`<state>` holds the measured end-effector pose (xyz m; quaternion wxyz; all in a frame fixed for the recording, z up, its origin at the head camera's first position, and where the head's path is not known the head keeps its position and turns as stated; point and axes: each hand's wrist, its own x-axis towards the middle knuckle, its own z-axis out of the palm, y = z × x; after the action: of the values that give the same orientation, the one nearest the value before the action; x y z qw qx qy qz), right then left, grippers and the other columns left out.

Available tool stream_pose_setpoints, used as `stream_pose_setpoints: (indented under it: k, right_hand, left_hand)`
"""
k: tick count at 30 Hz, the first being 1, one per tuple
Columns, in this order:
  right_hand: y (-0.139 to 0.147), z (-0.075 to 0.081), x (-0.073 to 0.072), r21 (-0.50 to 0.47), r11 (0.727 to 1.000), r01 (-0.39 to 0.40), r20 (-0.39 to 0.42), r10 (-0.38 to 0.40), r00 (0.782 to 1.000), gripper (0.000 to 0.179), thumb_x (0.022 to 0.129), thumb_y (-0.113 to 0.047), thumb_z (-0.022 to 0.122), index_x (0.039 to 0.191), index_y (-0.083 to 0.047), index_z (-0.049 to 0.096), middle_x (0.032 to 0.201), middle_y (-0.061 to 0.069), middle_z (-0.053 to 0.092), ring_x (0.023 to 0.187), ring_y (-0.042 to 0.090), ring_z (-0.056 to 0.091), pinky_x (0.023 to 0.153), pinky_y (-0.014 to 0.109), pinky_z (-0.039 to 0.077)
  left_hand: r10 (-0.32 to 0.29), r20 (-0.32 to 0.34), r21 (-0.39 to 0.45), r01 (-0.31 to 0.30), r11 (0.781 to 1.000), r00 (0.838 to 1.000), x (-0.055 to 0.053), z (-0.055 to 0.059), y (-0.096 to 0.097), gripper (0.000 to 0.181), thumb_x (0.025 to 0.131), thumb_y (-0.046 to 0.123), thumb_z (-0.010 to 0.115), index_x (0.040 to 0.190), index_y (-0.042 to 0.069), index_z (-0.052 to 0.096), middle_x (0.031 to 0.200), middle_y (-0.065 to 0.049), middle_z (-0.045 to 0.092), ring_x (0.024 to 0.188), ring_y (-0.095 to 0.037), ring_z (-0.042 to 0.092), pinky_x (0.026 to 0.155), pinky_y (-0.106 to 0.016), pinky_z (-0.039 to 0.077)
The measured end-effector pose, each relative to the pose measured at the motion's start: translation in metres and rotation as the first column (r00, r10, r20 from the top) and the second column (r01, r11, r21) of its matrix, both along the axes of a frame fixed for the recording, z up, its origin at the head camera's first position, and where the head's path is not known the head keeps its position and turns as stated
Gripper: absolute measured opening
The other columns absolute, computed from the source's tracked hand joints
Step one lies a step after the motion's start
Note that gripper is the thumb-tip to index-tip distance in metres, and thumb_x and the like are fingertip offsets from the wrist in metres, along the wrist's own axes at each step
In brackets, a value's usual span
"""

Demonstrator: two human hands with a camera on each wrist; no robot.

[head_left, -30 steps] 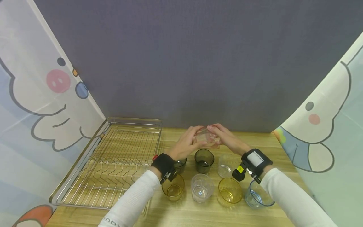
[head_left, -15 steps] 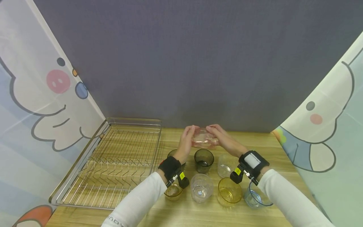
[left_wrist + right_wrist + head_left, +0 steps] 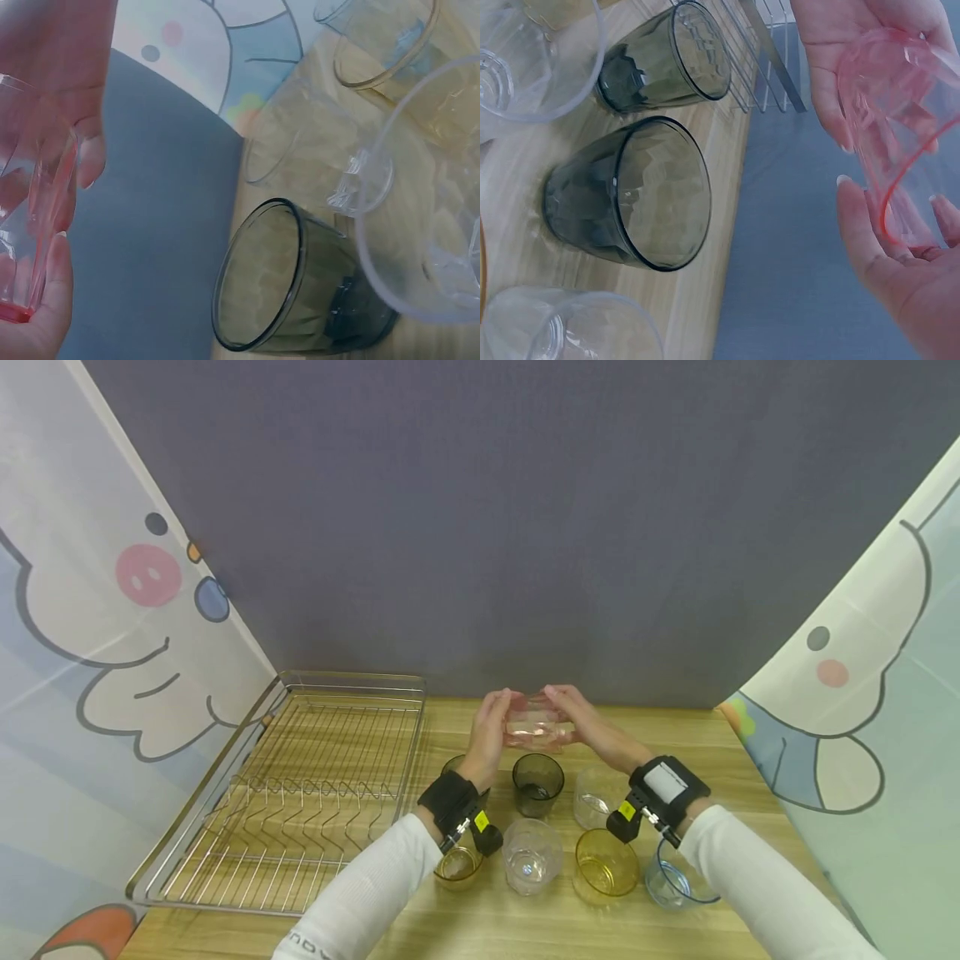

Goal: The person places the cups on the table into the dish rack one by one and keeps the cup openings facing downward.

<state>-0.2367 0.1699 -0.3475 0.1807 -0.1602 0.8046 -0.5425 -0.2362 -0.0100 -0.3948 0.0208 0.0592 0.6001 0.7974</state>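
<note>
A pink clear drinking glass [image 3: 534, 727] lies on its side between both hands, raised behind the rows of glasses. My left hand [image 3: 487, 739] holds its left end, the palm seen behind the pink wall in the right wrist view. Around the other end, my right hand [image 3: 596, 727] curls its fingers and thumb; in the right wrist view these fingers [image 3: 862, 232] lie near the red-edged rim. Closest below the hands is a smoky grey glass [image 3: 537, 787], upright. A second grey glass [image 3: 664, 56] is partly hidden by the left wrist in the head view.
Front glasses are amber [image 3: 606, 867], clear [image 3: 531, 858] and blue-rimmed [image 3: 675, 881]; another amber one [image 3: 459, 868] is partly under the left wrist. A faint clear glass [image 3: 594, 797] stands behind. The wire dish rack [image 3: 337, 743] fills the left side. A grey panel [image 3: 480, 527] rises behind.
My left hand has turned on the pink glass, its thumb no longer across the front, and its wrist has shifted right. The pink glass has moved slightly left; the right hand keeps its hold.
</note>
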Motion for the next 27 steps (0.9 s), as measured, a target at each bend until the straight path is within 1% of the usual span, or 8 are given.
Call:
stream_pose_setpoints:
  k: [2, 4, 8, 10, 15, 19, 22, 27]
  right_hand:
    - [0.002, 0.001, -0.002, -0.007, 1.000, 0.015, -0.021, -0.015, 1.000, 0.067, 0.104, -0.054, 0.028, 0.149, -0.005, 0.026, 0.150, 0.021, 0.027, 0.135, 0.042, 0.038, 0.101, 0.051, 0.050]
    - [0.005, 0.002, -0.003, -0.012, 0.999, 0.034, -0.042, -0.035, 0.999, 0.066, 0.104, -0.053, 0.029, 0.148, -0.004, 0.028, 0.146, 0.023, 0.031, 0.132, 0.042, 0.041, 0.098, 0.050, 0.052]
    - [0.014, 0.003, -0.006, -0.018, 0.997, 0.070, -0.071, -0.071, 0.995, 0.066, 0.104, -0.053, 0.030, 0.147, -0.003, 0.030, 0.143, 0.026, 0.038, 0.130, 0.042, 0.045, 0.100, 0.052, 0.050]
    - [0.019, 0.004, -0.008, -0.029, 0.997, 0.078, -0.078, -0.080, 0.994, 0.066, 0.105, -0.053, 0.030, 0.147, -0.002, 0.030, 0.144, 0.026, 0.039, 0.131, 0.043, 0.045, 0.101, 0.055, 0.048]
    - [0.031, 0.007, -0.010, -0.033, 0.994, 0.104, -0.094, -0.106, 0.990, 0.066, 0.105, -0.053, 0.032, 0.145, -0.001, 0.033, 0.142, 0.024, 0.043, 0.130, 0.043, 0.046, 0.102, 0.055, 0.047]
    - [0.040, 0.009, -0.010, -0.011, 0.993, 0.120, -0.094, -0.120, 0.988, 0.067, 0.104, -0.054, 0.033, 0.145, -0.001, 0.033, 0.143, 0.024, 0.044, 0.131, 0.044, 0.045, 0.104, 0.055, 0.045]
    - [0.048, 0.011, -0.010, 0.006, 0.991, 0.133, -0.095, -0.131, 0.987, 0.068, 0.104, -0.054, 0.032, 0.146, 0.000, 0.032, 0.143, 0.024, 0.043, 0.132, 0.045, 0.044, 0.106, 0.056, 0.043]
    - [0.059, 0.014, -0.011, 0.038, 0.985, 0.166, -0.100, -0.161, 0.982, 0.071, 0.104, -0.055, 0.033, 0.148, 0.000, 0.030, 0.145, 0.025, 0.041, 0.134, 0.044, 0.044, 0.109, 0.057, 0.040]
  left_hand:
    - [0.011, -0.010, 0.013, -0.011, 1.000, 1.000, -0.001, 0.001, -0.002, 0.041, 0.106, 0.037, 0.038, 0.123, 0.004, 0.053, 0.110, -0.002, 0.060, 0.092, -0.014, 0.059, 0.064, -0.027, 0.058]
    - [0.026, -0.015, 0.023, -0.026, 0.999, 1.000, -0.001, 0.002, -0.004, 0.041, 0.106, 0.038, 0.039, 0.122, 0.004, 0.054, 0.107, 0.000, 0.060, 0.089, -0.011, 0.060, 0.063, -0.027, 0.058]
    - [0.054, -0.024, 0.025, -0.054, 0.998, 0.998, -0.001, 0.006, -0.011, 0.039, 0.106, 0.038, 0.039, 0.119, 0.005, 0.055, 0.106, 0.000, 0.062, 0.089, -0.009, 0.060, 0.062, -0.027, 0.059]
    - [0.062, -0.026, 0.026, -0.061, 0.998, 0.998, -0.002, 0.007, -0.014, 0.039, 0.106, 0.037, 0.039, 0.119, 0.004, 0.056, 0.106, 0.000, 0.062, 0.088, -0.009, 0.060, 0.062, -0.027, 0.059]
    - [0.077, -0.018, 0.034, -0.077, 0.996, 0.997, -0.002, 0.011, -0.021, 0.039, 0.107, 0.035, 0.039, 0.121, 0.002, 0.055, 0.103, 0.001, 0.062, 0.086, -0.009, 0.060, 0.061, -0.027, 0.058]
    - [0.082, -0.029, 0.030, -0.081, 0.996, 0.996, -0.002, 0.012, -0.030, 0.038, 0.106, 0.036, 0.040, 0.120, 0.004, 0.056, 0.103, 0.002, 0.062, 0.088, -0.009, 0.060, 0.062, -0.027, 0.058]
    - [0.076, -0.066, 0.016, -0.075, 0.997, 0.995, -0.004, 0.011, -0.037, 0.038, 0.106, 0.039, 0.041, 0.118, 0.007, 0.058, 0.104, 0.003, 0.062, 0.089, -0.009, 0.060, 0.062, -0.026, 0.058]
    - [0.087, -0.063, 0.002, -0.087, 0.996, 0.994, -0.006, 0.016, -0.048, 0.038, 0.107, 0.036, 0.039, 0.120, 0.005, 0.056, 0.104, 0.002, 0.062, 0.087, -0.009, 0.061, 0.062, -0.025, 0.058]
